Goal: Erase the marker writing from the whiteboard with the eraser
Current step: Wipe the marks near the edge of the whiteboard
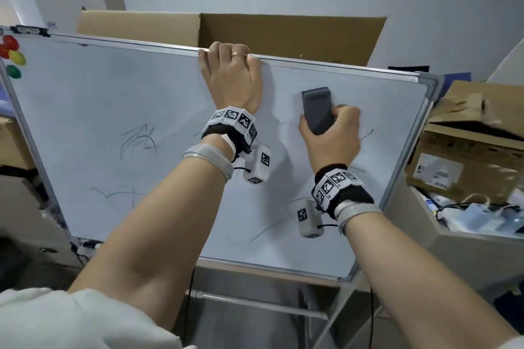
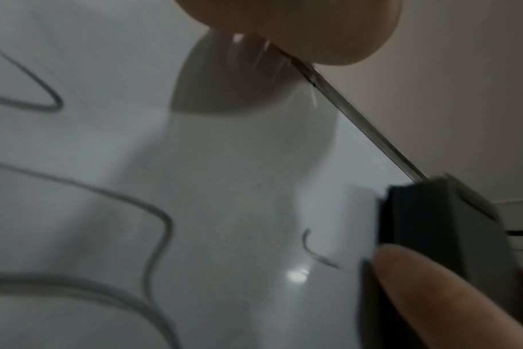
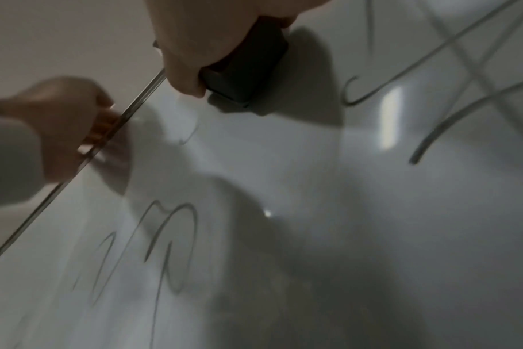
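Observation:
A framed whiteboard [image 1: 85,99] leans tilted in front of me, with faint marker scribbles [image 1: 139,140] left of centre and more strokes [image 1: 255,235] low down. My left hand [image 1: 231,71] grips the board's top rim, fingers curled over the metal edge [image 3: 128,111]. My right hand [image 1: 330,133] holds a dark grey eraser [image 1: 317,109] and presses it flat on the board's upper right part. In the right wrist view the eraser [image 3: 245,70] sits on the board near curved marker lines [image 3: 433,70]. The left wrist view shows the eraser [image 2: 433,224] beside a small stroke [image 2: 314,250].
Round red, yellow and green magnets [image 1: 12,58] stick to the board's top left corner. An open cardboard box [image 1: 255,34] stands behind the board. More boxes and clutter [image 1: 467,164] lie at the right. A metal stand [image 1: 255,303] shows below the board.

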The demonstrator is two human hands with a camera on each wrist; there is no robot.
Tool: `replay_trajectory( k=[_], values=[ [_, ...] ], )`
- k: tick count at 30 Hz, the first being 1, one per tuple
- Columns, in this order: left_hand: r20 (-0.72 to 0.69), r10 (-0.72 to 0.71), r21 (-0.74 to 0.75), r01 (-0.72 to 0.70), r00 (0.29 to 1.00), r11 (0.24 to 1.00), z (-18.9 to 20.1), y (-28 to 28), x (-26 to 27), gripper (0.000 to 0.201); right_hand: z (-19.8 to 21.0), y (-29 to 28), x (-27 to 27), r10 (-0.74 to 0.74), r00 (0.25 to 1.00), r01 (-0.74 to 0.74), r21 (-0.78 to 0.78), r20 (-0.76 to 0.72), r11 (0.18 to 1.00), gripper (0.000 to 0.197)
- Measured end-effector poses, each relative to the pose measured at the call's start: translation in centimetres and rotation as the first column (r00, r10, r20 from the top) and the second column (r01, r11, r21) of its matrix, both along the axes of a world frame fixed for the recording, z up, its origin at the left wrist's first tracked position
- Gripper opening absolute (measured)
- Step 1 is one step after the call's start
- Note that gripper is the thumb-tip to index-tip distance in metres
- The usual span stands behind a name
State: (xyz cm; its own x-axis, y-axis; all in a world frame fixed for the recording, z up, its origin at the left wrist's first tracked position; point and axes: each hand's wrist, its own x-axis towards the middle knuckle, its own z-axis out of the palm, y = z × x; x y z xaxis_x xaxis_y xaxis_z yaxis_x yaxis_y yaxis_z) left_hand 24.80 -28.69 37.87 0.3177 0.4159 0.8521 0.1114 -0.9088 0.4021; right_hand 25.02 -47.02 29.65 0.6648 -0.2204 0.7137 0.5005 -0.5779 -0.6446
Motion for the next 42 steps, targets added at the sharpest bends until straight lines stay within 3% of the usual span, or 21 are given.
replay_trajectory(
  k=[5,9,11,14,16,20,24,31,34,36,40,42],
  values=[
    [-0.040,-0.081,0.054,0.084,0.996,0.995,-0.3,1.5,-0.6,0.040,-1.9,5.4,-0.7,0.168,0.975,-0.108,-0.348,0.147,0.931,0.052],
    [-0.013,-0.081,0.061,0.082,0.997,0.995,-0.7,2.7,-0.5,0.043,-2.0,6.5,-0.9,0.169,0.963,-0.069,-0.417,0.208,0.906,0.052],
    [0.000,-0.093,0.076,0.092,0.996,0.993,-0.8,2.3,-0.3,0.042,-1.2,4.7,-0.7,0.134,0.969,-0.039,-0.408,0.208,0.912,0.049],
    [0.025,-0.106,0.015,0.106,0.994,0.994,-0.9,0.8,0.1,0.040,0.1,-0.1,0.5,-0.039,0.989,0.070,-0.219,0.142,0.973,0.053],
    [0.043,-0.100,-0.015,0.100,0.994,0.995,-0.8,-0.6,0.5,0.038,0.9,-2.5,1.2,-0.120,0.979,0.149,-0.177,0.166,0.973,0.054],
    [-0.054,-0.252,0.213,0.258,0.966,0.942,-0.7,-6.5,1.6,0.039,1.8,-4.3,1.7,-0.122,0.967,0.181,-0.267,0.226,0.947,0.053],
    [0.016,-0.295,0.204,0.286,0.955,0.936,-1.1,-9.0,2.6,0.039,1.8,-8.4,2.7,-0.179,0.954,0.226,-0.184,0.240,0.956,0.053],
    [0.070,-0.278,0.067,0.274,0.958,0.959,-1.7,-11.2,4.1,0.038,-2.9,-11.7,2.4,-0.033,0.988,0.079,-0.312,0.151,0.947,0.054],
    [0.066,-0.254,0.079,0.248,0.965,0.965,-1.9,-10.7,4.3,0.036,-4.9,-11.8,1.8,0.033,0.987,0.038,-0.420,0.160,0.907,0.053],
    [0.060,-0.245,0.082,0.240,0.968,0.967,-1.9,-10.7,4.2,0.036,-3.7,-12.3,2.2,0.037,0.990,0.029,-0.457,0.135,0.889,0.053],
    [0.054,-0.247,0.060,0.244,0.967,0.968,-1.8,-11.1,4.1,0.035,0.4,-13.0,3.9,-0.081,0.990,0.117,-0.333,0.119,0.936,0.056],
    [0.053,-0.244,0.054,0.241,0.968,0.969,-2.0,-11.1,4.1,0.036,0.1,-12.8,3.7,-0.056,0.992,0.091,-0.324,0.115,0.942,0.056]
  ],
)
